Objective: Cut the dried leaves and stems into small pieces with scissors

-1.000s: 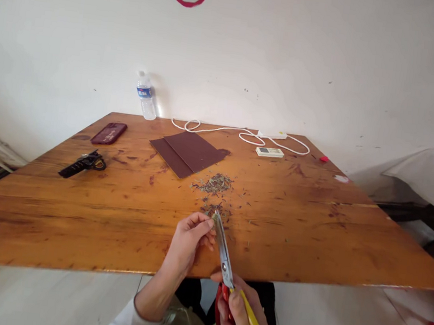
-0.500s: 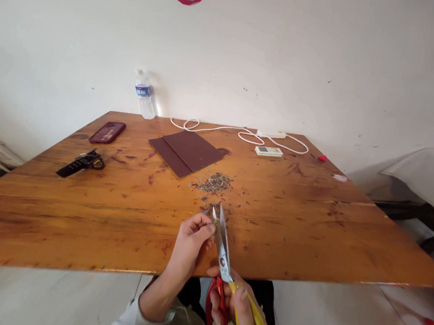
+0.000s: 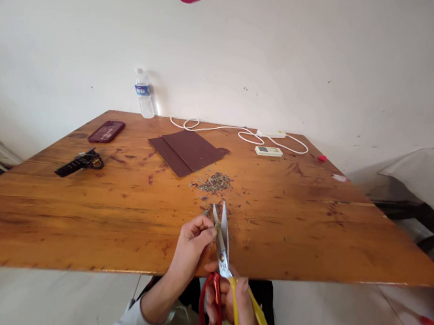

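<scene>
My left hand (image 3: 192, 244) pinches a small greenish piece (image 3: 217, 226) between thumb and fingertips, just above the table's front edge. My right hand (image 3: 242, 305) is wrapped round the red and yellow handles of a pair of scissors (image 3: 223, 261). The blades are parted and point away from me, with the greenish piece at them. Beyond the tips lies a heap of dry cut bits (image 3: 216, 182), with a smaller dark scatter (image 3: 213, 210) nearer the blades.
On the wooden table (image 3: 94, 226) lie two dark red boards (image 3: 189, 151), a phone (image 3: 107, 131), a black clamp-like object (image 3: 80, 162) and a white device (image 3: 268, 151). A bottle (image 3: 145, 95) and white cable (image 3: 213, 128) are by the wall.
The scissor blades have opened wider, and the red handle has swung left, away from the yellow one. My left hand has shifted slightly to the right with the greenish piece.
</scene>
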A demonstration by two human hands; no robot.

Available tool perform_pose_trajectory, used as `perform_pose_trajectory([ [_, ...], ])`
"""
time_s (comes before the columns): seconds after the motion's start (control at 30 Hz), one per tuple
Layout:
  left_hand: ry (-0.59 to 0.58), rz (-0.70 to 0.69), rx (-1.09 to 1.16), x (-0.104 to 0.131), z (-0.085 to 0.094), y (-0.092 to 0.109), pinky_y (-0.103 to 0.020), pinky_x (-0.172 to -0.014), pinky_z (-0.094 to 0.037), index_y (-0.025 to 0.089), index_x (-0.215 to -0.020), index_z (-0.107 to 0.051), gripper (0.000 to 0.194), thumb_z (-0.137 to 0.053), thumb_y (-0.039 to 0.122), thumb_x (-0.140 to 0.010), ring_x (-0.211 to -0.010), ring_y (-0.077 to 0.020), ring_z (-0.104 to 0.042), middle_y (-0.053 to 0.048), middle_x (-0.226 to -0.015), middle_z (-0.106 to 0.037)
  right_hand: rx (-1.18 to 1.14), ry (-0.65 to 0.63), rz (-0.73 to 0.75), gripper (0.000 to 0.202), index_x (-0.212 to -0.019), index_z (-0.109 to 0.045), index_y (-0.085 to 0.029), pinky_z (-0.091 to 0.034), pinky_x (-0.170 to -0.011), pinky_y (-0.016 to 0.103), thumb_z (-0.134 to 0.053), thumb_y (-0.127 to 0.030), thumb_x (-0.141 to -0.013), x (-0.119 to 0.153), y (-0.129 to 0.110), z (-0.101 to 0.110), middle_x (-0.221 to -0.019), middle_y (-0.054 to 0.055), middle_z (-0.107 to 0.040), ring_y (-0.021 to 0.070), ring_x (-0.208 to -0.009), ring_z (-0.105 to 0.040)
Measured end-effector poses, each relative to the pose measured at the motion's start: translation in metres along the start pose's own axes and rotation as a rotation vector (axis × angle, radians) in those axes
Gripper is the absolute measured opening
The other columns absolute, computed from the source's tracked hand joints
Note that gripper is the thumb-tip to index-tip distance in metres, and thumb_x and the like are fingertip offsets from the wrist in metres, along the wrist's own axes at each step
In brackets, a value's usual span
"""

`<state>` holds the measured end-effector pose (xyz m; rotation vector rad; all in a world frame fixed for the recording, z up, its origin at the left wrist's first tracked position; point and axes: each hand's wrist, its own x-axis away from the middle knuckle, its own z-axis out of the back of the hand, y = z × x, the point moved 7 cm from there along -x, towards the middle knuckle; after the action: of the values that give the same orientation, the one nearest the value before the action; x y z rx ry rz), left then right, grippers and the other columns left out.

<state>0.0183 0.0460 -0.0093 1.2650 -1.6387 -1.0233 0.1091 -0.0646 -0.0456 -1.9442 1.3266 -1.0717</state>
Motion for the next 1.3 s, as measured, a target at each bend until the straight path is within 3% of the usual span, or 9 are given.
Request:
perform_pose_trajectory([
  [0.07, -0.004, -0.002, -0.01, 0.0, 0.0, 0.0, -0.022, -0.05, -0.026, 0.018, -0.061, -0.051, 0.025, -0.068, 0.032, -0.073, -0.048, -0.0079, -0.034, 0.007, -0.05, -0.044, -0.012, 0.006, 0.005, 0.029, -0.119, -0.061, -0.016, -0.059, -0.071, 0.037, -0.059, -0.035, -0.097, -0.003, 0.0, 0.0, -0.11, 0.007, -0.067, 0.0197, -0.084, -0.068],
  [0.13, -0.003, -0.008, -0.02, 0.001, 0.0, 0.0, -0.022, -0.05, -0.027, 0.018, -0.061, -0.051, 0.025, -0.068, 0.033, -0.072, -0.048, -0.0079, -0.035, 0.006, -0.05, -0.044, -0.024, 0.014, 0.012, 0.04, -0.117, -0.061, -0.017, -0.056, -0.06, 0.032, -0.054, -0.05, -0.096, -0.007, 0.001, 0.001, -0.094, 0.005, -0.068, 0.0164, -0.068, -0.066],
  [0.23, -0.003, -0.014, -0.036, 0.001, 0.001, -0.001, -0.022, -0.05, -0.027, 0.018, -0.061, -0.052, 0.025, -0.068, 0.033, -0.072, -0.048, -0.0078, -0.034, 0.007, -0.051, -0.043, -0.039, 0.035, 0.031, 0.069, -0.109, -0.061, -0.019, -0.045, -0.042, 0.026, -0.046, -0.08, -0.081, -0.014, 0.007, 0.0, -0.071, -0.001, -0.06, 0.0122, -0.044, -0.055],
  [0.3, -0.009, -0.014, -0.042, 0.001, 0.001, -0.001, -0.022, -0.05, -0.027, 0.018, -0.06, -0.051, 0.025, -0.068, 0.033, -0.072, -0.048, -0.0078, -0.034, 0.007, -0.051, -0.042, -0.05, 0.059, 0.059, 0.077, -0.103, -0.06, -0.02, -0.04, -0.036, 0.023, -0.046, -0.088, -0.071, -0.019, 0.012, -0.001, -0.063, -0.004, -0.054, 0.0088, -0.036, -0.045],
  [0.43, -0.031, -0.009, -0.044, 0.001, 0.0, -0.002, -0.023, -0.05, -0.028, 0.019, -0.061, -0.05, 0.026, -0.067, 0.033, -0.074, -0.048, -0.0081, -0.035, 0.007, -0.05, -0.043, -0.158, 0.079, 0.059, 0.073, -0.098, -0.057, -0.021, -0.035, -0.03, 0.017, -0.055, -0.087, -0.067, -0.026, 0.026, 0.0, -0.057, -0.009, -0.046, 0.0037, -0.034, -0.029],
  [0.57, -0.024, 0.004, -0.027, 0.001, 0.0, -0.002, -0.022, -0.049, -0.027, 0.019, -0.061, -0.05, 0.026, -0.067, 0.033, -0.074, -0.046, -0.0075, -0.034, 0.007, -0.049, -0.043, -0.244, 0.045, -0.02, 0.073, -0.096, -0.056, -0.022, -0.036, -0.03, 0.017, -0.058, -0.088, -0.062, -0.03, 0.033, 0.002, -0.057, -0.01, -0.044, 0.003, -0.034, -0.027],
  [0.77, -0.018, 0.019, 0.014, 0.001, -0.001, -0.001, -0.022, -0.048, -0.029, 0.019, -0.061, -0.05, 0.027, -0.068, 0.036, -0.073, -0.044, -0.0078, -0.036, 0.007, -0.048, -0.045, -0.222, 0.008, -0.051, 0.076, -0.096, -0.057, -0.022, -0.028, -0.03, 0.013, -0.061, -0.088, -0.058, -0.028, 0.027, -0.001, -0.056, -0.01, -0.042, 0.0017, -0.036, -0.019],
  [1.3, 0.029, 0.015, 0.091, -0.002, 0.004, -0.004, -0.021, -0.046, -0.031, 0.018, -0.062, -0.051, 0.027, -0.068, 0.034, -0.077, -0.042, -0.0069, -0.04, 0.006, -0.048, -0.049, -0.166, 0.043, -0.056, 0.073, -0.097, -0.061, -0.02, -0.024, -0.033, 0.011, -0.061, -0.085, -0.064, -0.018, 0.018, -0.002, -0.06, -0.009, -0.043, 0.0013, -0.039, -0.024],
])
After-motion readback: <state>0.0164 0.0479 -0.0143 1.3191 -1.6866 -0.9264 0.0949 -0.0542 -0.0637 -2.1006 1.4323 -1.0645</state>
